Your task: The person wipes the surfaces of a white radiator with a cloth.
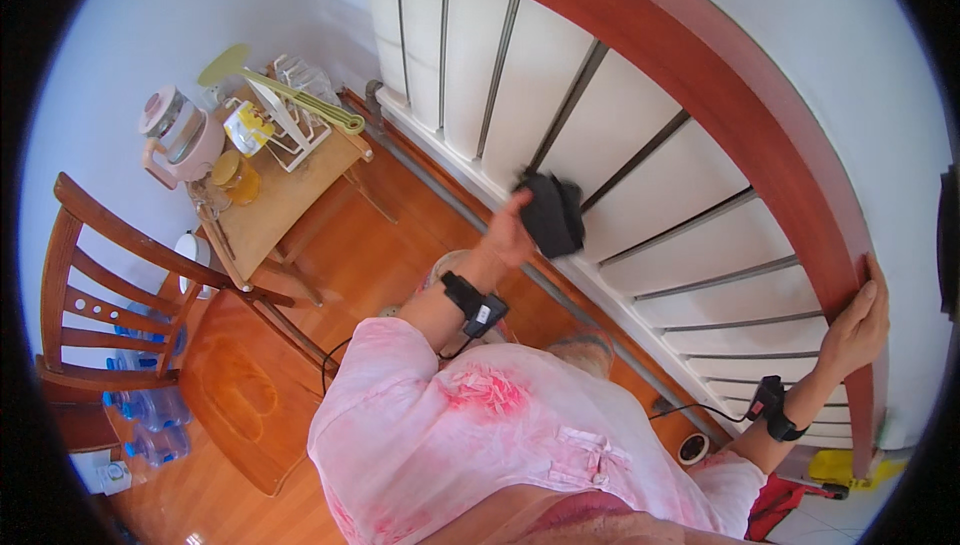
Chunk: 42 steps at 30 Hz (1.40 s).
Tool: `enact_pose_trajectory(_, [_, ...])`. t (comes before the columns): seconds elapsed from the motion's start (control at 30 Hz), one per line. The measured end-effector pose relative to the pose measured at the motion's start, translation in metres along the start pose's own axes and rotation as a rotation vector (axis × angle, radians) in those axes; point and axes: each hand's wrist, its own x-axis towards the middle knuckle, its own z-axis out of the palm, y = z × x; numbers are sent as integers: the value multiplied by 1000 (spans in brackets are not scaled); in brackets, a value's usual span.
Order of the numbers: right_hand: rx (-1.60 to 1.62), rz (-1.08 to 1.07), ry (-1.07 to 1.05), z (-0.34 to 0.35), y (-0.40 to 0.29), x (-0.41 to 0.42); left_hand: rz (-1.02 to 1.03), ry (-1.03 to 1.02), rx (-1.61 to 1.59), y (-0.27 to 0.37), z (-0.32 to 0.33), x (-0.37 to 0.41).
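My left hand (511,233) holds a dark, folded cloth (555,215), slightly blurred, against the lower part of a white panel radiator (641,151). The thumb lies over the cloth's near edge, while the other fingers are mostly hidden. Farther right, my right hand (856,326) rests on the reddish-brown wooden ledge (750,102) that runs above the radiator. Its fingers lie extended along the wood, with nothing seen in them. Both wrists wear black straps with small cabled devices.
At left stands a small wooden table (281,207) bearing a pink-and-glass kettle (184,136), an amber jar (236,177), a white rack (289,124) and a green spatula (285,91). A wooden chair (232,387) sits nearer me, beside several blue water bottles (157,410). A grey pipe (435,181) follows the radiator's base.
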Motion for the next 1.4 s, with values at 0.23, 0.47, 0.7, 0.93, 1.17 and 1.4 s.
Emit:
enact_pose_trajectory(0.23, [-49,3,13,0,3,0,1307,-88,554,194,143,9])
enact_pose_trajectory(0.47, [-59,17,56,-1,-1,2,1692,320,1148,257,249,49])
enact_pose_trajectory(0.7, [-81,15,97,-2,-4,4,1730,271,1298,181,246,46])
enact_pose_trajectory(0.93, [7,-12,155,1,-6,4,1819,84,1660,50,257,25])
enact_pose_trajectory(1.17, [-10,-66,248,-3,-10,7,1735,-179,1745,-44,269,13])
enact_pose_trajectory(1.4, [46,-32,287,2,-4,1,1668,-375,1886,-114,269,10])
